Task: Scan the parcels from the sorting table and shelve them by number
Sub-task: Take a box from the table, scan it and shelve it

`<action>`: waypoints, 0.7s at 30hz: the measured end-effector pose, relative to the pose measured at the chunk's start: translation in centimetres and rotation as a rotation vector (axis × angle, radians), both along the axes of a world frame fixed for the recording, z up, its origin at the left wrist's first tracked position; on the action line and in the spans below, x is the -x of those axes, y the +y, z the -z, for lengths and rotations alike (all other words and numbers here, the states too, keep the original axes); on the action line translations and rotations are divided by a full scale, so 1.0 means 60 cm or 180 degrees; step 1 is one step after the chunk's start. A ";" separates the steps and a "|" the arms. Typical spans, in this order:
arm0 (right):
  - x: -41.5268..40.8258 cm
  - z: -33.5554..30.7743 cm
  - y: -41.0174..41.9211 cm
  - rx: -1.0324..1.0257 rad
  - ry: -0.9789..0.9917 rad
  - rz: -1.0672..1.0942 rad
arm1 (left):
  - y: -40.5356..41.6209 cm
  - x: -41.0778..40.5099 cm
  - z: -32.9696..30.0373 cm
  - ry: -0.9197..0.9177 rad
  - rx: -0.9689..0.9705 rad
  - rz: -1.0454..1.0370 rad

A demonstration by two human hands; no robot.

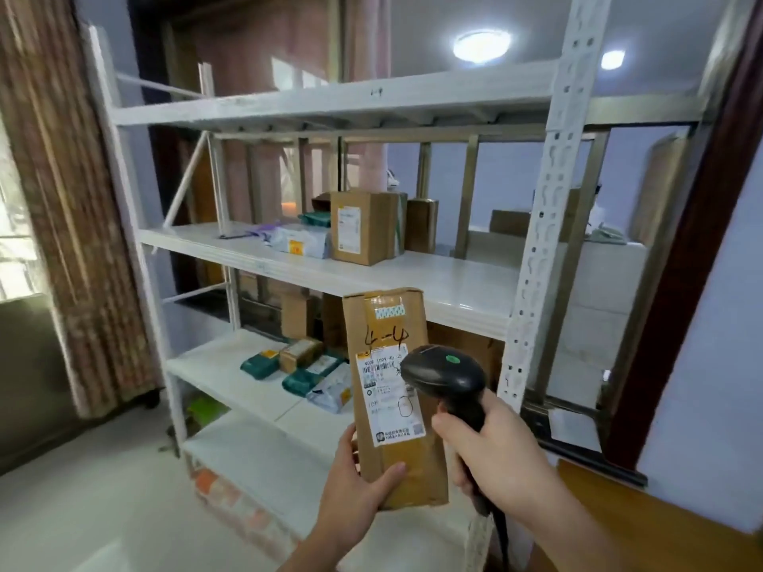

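Observation:
My left hand (pixel 358 485) grips the lower end of a tall brown cardboard parcel (pixel 386 324), held upright in front of the white metal shelving unit (pixel 289 262). "4-4" is handwritten on the parcel above its white shipping label (pixel 388 400). My right hand (pixel 493 452) holds a black barcode scanner (pixel 446 375) by its handle, with the scanner head pointing at the label from the right and nearly touching it.
A middle shelf board carries cardboard boxes (pixel 363 227) and soft mailers (pixel 295 239). The shelf below it holds green and grey pouches (pixel 297 371) and small boxes. A white perforated upright (pixel 545 225) stands right of the parcel. A brown curtain (pixel 66 200) hangs at left.

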State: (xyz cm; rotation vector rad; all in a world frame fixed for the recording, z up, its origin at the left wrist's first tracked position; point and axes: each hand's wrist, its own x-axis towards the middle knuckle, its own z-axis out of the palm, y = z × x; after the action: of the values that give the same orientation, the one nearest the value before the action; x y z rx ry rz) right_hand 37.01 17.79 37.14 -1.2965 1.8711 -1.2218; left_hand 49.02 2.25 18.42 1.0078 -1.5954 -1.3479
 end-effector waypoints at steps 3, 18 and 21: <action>-0.043 -0.032 -0.053 0.0254 0.0217 -0.0082 | -0.066 -0.039 -0.035 -0.0015 0.0260 -0.0025; -0.085 -0.160 -0.233 0.0935 0.0407 0.0092 | -0.301 -0.015 -0.259 0.0212 0.1203 0.0421; -0.061 -0.181 -0.263 0.1058 0.0416 0.0191 | -0.341 0.023 -0.309 0.0327 0.1324 0.0454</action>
State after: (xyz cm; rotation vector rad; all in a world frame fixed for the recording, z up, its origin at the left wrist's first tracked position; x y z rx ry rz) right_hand 40.66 2.00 48.02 -1.5347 1.8628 -1.5644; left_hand 47.67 -18.18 36.94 0.5746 -1.7973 -1.0747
